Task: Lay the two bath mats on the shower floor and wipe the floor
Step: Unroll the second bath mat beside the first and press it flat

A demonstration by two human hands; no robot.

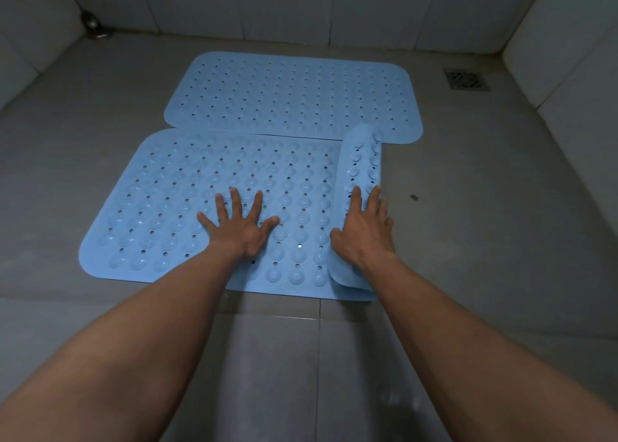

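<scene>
Two light blue perforated bath mats lie on the grey tiled shower floor (468,207). The far mat (294,97) is spread flat. The near mat (174,207) lies mostly flat, but its right end (363,161) is curled up and over, showing suction cups on its underside. My left hand (239,222) presses flat on the near mat with fingers spread. Over on the curled end, my right hand (364,231) rests with straight fingers on the roll.
A square metal floor drain (466,79) sits at the back right. A round metal fitting (93,23) stands in the back left corner. Tiled walls enclose the floor on three sides. A small dark speck (414,197) lies right of the near mat.
</scene>
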